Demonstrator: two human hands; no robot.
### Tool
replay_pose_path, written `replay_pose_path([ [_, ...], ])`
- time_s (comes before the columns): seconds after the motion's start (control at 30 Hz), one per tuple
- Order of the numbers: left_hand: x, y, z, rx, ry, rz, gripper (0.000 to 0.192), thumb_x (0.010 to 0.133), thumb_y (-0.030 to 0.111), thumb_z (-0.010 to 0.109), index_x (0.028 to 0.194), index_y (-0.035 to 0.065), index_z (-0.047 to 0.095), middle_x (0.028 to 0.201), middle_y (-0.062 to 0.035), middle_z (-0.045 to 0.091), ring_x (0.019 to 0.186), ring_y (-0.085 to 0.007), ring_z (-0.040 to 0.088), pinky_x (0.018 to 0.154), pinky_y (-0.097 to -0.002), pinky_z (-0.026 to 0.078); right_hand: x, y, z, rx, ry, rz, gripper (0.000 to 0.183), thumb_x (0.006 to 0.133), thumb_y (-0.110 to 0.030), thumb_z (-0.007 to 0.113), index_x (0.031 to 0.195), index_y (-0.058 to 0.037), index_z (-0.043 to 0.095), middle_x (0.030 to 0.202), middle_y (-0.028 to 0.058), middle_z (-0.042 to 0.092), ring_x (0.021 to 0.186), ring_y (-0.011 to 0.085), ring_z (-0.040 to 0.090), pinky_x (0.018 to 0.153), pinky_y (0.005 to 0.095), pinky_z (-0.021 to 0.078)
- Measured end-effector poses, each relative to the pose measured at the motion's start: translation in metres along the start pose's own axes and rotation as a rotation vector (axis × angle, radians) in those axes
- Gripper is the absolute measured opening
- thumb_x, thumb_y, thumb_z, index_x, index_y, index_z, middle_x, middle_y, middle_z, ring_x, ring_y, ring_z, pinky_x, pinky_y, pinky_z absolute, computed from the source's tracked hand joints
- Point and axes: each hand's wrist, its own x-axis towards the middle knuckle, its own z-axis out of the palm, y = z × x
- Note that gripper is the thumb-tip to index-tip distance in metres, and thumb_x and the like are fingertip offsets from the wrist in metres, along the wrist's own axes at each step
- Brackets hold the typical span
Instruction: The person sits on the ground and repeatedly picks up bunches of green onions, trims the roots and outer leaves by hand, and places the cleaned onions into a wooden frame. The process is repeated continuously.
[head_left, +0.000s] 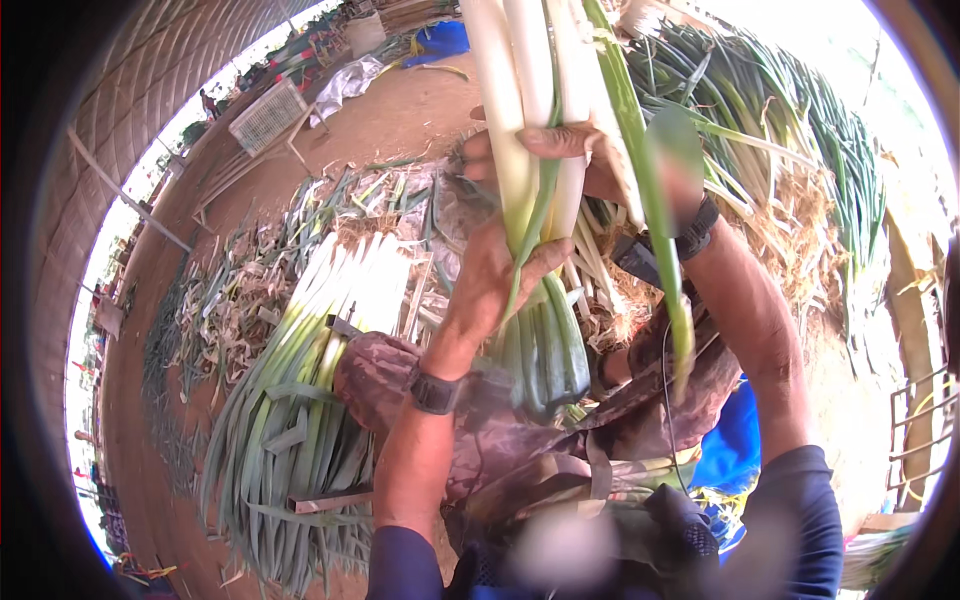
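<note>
Several long green onions (504, 97) with thick white stalks stand in a bunch before me. My left hand (491, 274) is closed around them where the white turns green. Higher up, my right hand (577, 154) holds the same stalks, its thumb across the front and fingertips showing behind. A loose, yellowing green leaf (649, 172) hangs down past my right wrist. The bunch's green leaves (544, 345) fold down below my left hand, over my lap. Both wrists wear dark bands.
Peeled green onions (352, 285) lie on a rack at my left, beside a heap of trimmed leaves (225, 322). Uncleaned green onions with roots (795, 202) are piled at my right. A plastic crate (268, 116) and blue sheet (441, 43) lie farther off on the dirt floor.
</note>
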Motion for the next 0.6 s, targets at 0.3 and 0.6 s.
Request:
replay_pose_path([
  [0.3, -0.006, -0.035, -0.018, -0.285, 0.109, -0.177, 0.069, 0.081, 0.005, 0.072, 0.147, -0.0034, 0.054, 0.139, -0.0239, 0.064, 0.127, -0.0258, 0.066, 0.103, -0.0388, 0.058, -0.004, -0.002, -0.035, 0.092, -0.074, 0.008, 0.077, 0.091, -0.031, 0.081, 0.150, 0.0017, 0.043, 0.149, 0.0229, 0.054, 0.135, 0.0415, 0.058, 0.111, 0.0526, 0.0516],
  [0.6, -0.001, -0.051, 0.011, -0.438, 0.071, -0.304, 0.045, 0.081, 0.010, 0.087, 0.121, 0.0016, 0.069, 0.107, -0.0077, 0.074, 0.098, -0.0169, 0.071, 0.088, -0.0330, 0.059, 0.016, 0.081, -0.024, 0.063, 0.112, 0.035, 0.078, 0.091, -0.027, 0.083, 0.151, 0.0035, 0.044, 0.133, 0.0136, 0.065, 0.127, 0.0244, 0.058, 0.113, 0.0428, 0.0458],
])
